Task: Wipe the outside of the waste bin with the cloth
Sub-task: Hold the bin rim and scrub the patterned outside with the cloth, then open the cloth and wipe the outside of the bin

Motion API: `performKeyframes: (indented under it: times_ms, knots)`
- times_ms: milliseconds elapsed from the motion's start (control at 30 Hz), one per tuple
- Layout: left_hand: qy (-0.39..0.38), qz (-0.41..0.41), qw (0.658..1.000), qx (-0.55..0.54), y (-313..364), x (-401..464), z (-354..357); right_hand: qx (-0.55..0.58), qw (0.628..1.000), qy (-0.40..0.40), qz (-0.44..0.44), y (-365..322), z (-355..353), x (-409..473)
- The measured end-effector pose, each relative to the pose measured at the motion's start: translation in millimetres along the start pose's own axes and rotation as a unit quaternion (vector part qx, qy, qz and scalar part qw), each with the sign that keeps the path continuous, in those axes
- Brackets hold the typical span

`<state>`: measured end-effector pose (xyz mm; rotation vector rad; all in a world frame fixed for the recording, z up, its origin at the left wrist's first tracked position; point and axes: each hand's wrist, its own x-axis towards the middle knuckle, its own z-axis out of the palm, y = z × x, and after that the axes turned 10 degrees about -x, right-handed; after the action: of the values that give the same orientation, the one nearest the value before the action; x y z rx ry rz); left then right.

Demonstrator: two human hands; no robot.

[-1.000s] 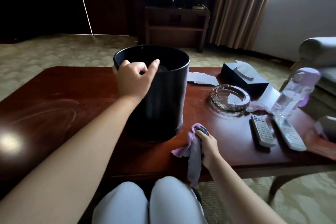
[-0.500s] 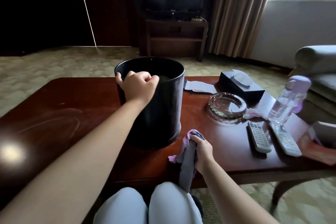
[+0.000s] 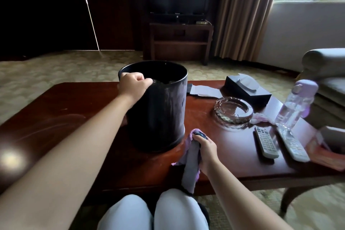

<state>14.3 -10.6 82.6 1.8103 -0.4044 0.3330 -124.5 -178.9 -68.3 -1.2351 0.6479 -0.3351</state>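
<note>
A black round waste bin (image 3: 164, 110) stands upright on the dark wooden coffee table (image 3: 65, 110), a little left of centre. My left hand (image 3: 133, 85) grips its near left rim with curled fingers. My right hand (image 3: 206, 148) holds a bunched purple and grey cloth (image 3: 191, 160) on the table just right of the bin's base. One end of the cloth hangs over the table's near edge. The cloth is close to the bin's lower wall; I cannot tell whether it touches.
To the right of the bin lie a glass ashtray (image 3: 233, 112), a black tissue box (image 3: 246, 89), two remote controls (image 3: 266, 144), a clear bottle with a purple cap (image 3: 296, 102) and a paper sheet (image 3: 203, 90). My knees (image 3: 155, 211) are below the table's near edge.
My left hand's fingers have closed from loose to a tight grip on the rim. The camera view has tipped upward. My right hand with the cloth has stayed by the bin's base.
</note>
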Motion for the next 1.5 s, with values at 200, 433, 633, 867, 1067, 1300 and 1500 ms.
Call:
performKeyframes:
  times_ms: [200,433,633,867,1067,1300,1500]
  knots:
    - [-0.095,-0.021,0.995,-0.029,-8,20,-24,-0.027,0.997,-0.014,-0.074,-5,-2,0]
    - [0.246,0.182,0.952,-0.007,-26,-50,-14,-0.003,0.994,0.011,-0.104,-30,10,-13]
    - [-0.108,-0.098,0.973,-0.176,-76,-173,25,0.023,0.997,0.003,-0.073,-41,26,-19]
    - [-0.229,-0.21,0.929,-0.2,-67,-169,35,-0.047,0.996,0.021,-0.066,-38,22,-13]
    - [-0.174,-0.153,0.965,-0.122,-73,-146,29,-0.362,0.927,0.049,-0.089,-29,-20,15]
    - [-0.155,-0.076,0.983,0.058,-93,-136,28,-0.51,0.858,0.012,-0.061,-29,-52,21]
    - [-0.137,-0.062,0.977,0.151,-90,-132,21,-0.487,0.865,-0.062,-0.107,-28,-66,24]
